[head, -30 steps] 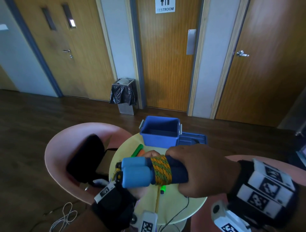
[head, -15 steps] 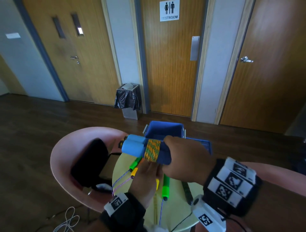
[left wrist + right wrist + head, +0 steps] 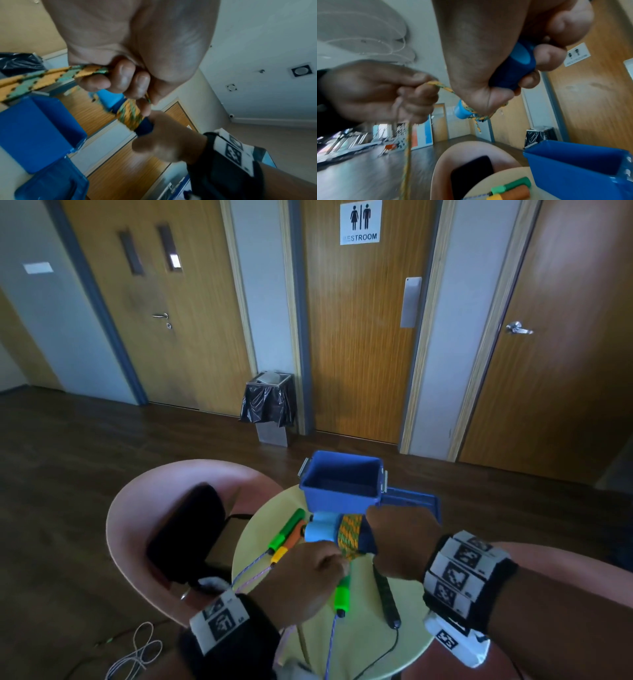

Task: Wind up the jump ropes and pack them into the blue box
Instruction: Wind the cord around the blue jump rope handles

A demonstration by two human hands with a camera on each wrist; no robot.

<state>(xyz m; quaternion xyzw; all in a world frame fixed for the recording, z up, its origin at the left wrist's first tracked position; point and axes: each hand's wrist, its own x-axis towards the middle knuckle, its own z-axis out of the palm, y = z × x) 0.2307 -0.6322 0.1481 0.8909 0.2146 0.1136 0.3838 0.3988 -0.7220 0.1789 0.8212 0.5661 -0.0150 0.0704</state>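
Only the right wrist view shows the right hand [image 3: 488,56] clenched round the blue handles [image 3: 513,67]; from the head, its back hides them. The left hand [image 3: 305,580] pinches the orange-green rope [image 3: 51,77] wound on the handles. The blue box [image 3: 342,481] stands open on the table [image 3: 359,642], nothing visible inside.

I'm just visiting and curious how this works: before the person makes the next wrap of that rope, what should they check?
1. Right hand grips the paired blue foam handles: ok.
2. Left hand pinches the orange-and-green braided rope: ok.
3. Earlier wraps sit snug on the handles: ok.
4. Open blue plastic box on the round yellow table is empty: ok.
5. How much loose rope is left: cannot tell.
6. Rope's tail clear of the green-handled ropes: cannot tell.
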